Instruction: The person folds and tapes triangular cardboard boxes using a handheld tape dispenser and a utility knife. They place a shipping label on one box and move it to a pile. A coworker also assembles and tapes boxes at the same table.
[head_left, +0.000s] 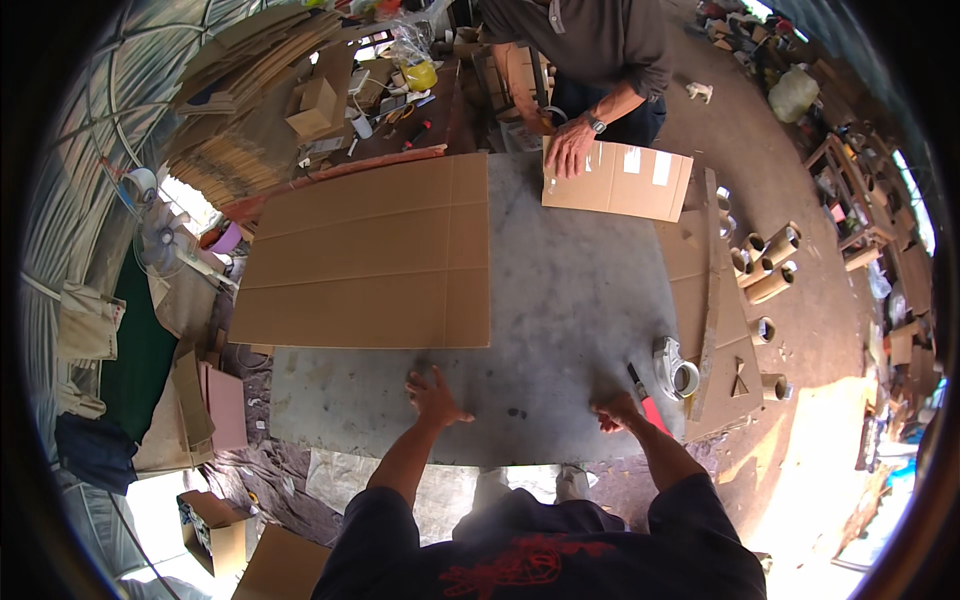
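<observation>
My left hand (435, 401) is over the near part of the grey table (555, 300), fingers spread and nothing in it. Ahead of it lies a large creased cardboard sheet (360, 255). To the right, my right hand (615, 412) has its fingers curled in, with no object visible in it. Just beside it is a red-handled knife (652, 411) with a dark blade end. A grey tape dispenser (675, 369) sits past the knife, near the table's right edge.
Across the table, a co-worker's hand (571, 148) rests on a cardboard piece (622, 180) bearing tape strips. Cardboard tubes (771, 283) stand right of the table beside a long cardboard strip (709, 300). Stacked cardboard (255, 67) and a fan (166, 236) are at left.
</observation>
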